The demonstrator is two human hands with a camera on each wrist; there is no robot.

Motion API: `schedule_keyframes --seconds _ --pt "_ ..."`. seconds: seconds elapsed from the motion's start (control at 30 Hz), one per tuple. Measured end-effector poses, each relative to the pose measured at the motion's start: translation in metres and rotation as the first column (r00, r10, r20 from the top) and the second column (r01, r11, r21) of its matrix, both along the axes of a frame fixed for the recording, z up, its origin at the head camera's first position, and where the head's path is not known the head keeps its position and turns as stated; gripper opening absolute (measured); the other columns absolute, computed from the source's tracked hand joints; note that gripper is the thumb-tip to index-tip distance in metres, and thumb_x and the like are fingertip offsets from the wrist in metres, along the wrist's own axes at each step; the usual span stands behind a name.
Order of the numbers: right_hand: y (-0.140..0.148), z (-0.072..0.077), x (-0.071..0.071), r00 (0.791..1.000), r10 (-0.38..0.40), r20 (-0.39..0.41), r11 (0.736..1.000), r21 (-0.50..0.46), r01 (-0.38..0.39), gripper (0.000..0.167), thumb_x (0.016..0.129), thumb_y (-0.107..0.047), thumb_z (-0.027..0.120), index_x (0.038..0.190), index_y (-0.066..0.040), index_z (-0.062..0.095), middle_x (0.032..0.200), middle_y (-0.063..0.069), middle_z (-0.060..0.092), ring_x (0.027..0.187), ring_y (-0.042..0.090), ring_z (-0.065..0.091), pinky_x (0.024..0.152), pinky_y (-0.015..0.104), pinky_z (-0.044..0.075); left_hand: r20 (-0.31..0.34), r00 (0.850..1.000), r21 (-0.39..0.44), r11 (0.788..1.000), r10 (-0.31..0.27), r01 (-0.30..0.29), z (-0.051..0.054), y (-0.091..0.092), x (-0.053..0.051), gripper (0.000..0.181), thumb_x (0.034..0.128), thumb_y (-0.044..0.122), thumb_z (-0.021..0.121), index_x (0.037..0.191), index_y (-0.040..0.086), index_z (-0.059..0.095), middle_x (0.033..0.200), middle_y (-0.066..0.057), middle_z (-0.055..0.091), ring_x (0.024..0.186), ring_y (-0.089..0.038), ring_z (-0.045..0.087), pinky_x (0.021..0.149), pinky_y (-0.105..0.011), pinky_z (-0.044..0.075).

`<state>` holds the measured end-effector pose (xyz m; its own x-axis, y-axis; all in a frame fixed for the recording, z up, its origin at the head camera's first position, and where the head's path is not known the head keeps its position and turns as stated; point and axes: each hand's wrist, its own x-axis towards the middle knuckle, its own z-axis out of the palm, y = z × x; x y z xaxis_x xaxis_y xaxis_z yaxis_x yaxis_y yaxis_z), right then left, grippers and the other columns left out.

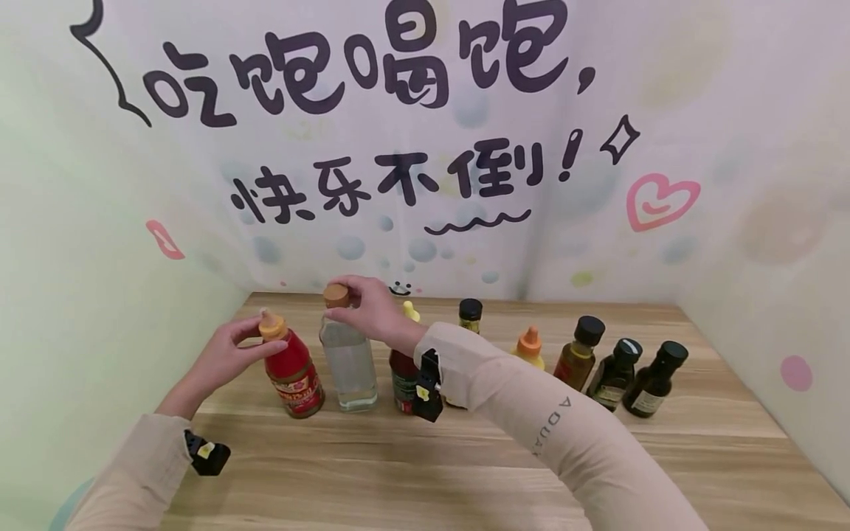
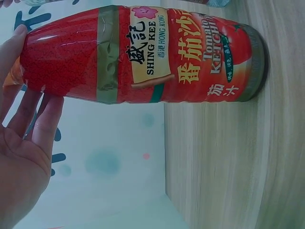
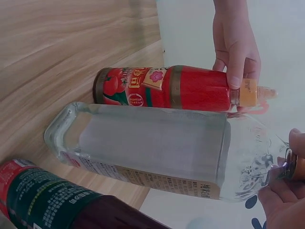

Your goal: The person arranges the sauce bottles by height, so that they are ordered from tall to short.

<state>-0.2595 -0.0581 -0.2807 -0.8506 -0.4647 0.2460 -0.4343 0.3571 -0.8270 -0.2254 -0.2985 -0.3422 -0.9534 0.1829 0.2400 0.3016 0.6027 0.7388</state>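
Note:
My left hand (image 1: 229, 355) grips the neck of a red tomato ketchup bottle (image 1: 296, 377), just under its orange nozzle cap. The bottle is upright, its printed label facing the camera in the left wrist view. Right beside it is a clear glass bottle (image 1: 352, 369) with a brown cap (image 1: 336, 295); my right hand (image 1: 373, 308) holds it by the cap and neck. Both bottles have their bases at the wooden table (image 1: 372, 472); I cannot tell whether either is slightly lifted. In the right wrist view, the two bottles nearly touch.
A dark sauce bottle (image 1: 402, 375) with a yellow tip stands right of the glass bottle, partly behind my right wrist. Farther right are a black-capped bottle (image 1: 470, 318), an orange-tipped bottle (image 1: 529, 349) and several dark bottles (image 1: 646, 383). A printed curtain (image 1: 412, 251) hangs behind the table.

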Motion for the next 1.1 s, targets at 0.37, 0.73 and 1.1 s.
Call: schedule_keyframes --seconds 0.37,0.73,1.1 --pt "-0.006 0.007 0.0 1.0 0.006 -0.014 0.994 0.11 -0.004 0.034 0.078 -0.013 0.068 0.111 -0.008 0.058 0.097 0.001 0.06 0.081 0.009 0.054 0.069 0.017 0.045 -0.003 1.0 0.013 1.0 0.002 -0.002 -0.003 -0.002 0.003 0.042 0.0846 0.025 0.06 0.118 0.0 0.053 0.113 -0.017 0.054 0.103 -0.036 0.049 0.074 -0.043 0.048" --pt "-0.015 0.034 -0.017 0.991 -0.039 -0.128 0.993 0.104 0.053 0.033 0.079 -0.012 0.067 0.11 -0.006 0.059 0.096 0.005 0.06 0.079 0.013 0.052 0.065 0.018 0.042 -0.002 1.0 0.026 1.0 -0.013 0.013 0.0 -0.004 0.001 0.041 0.0843 0.025 0.061 0.117 0.001 0.054 0.113 -0.016 0.055 0.103 -0.036 0.05 0.074 -0.042 0.049" --pt "-0.035 0.046 -0.04 0.988 -0.104 -0.114 0.993 0.048 0.11 0.035 0.079 -0.012 0.067 0.113 -0.007 0.058 0.099 0.006 0.059 0.08 0.014 0.052 0.065 0.018 0.042 -0.034 0.999 0.034 0.999 -0.025 0.026 0.002 -0.001 0.002 0.039 0.0836 0.023 0.062 0.115 0.001 0.056 0.111 -0.016 0.057 0.101 -0.036 0.052 0.073 -0.037 0.05"
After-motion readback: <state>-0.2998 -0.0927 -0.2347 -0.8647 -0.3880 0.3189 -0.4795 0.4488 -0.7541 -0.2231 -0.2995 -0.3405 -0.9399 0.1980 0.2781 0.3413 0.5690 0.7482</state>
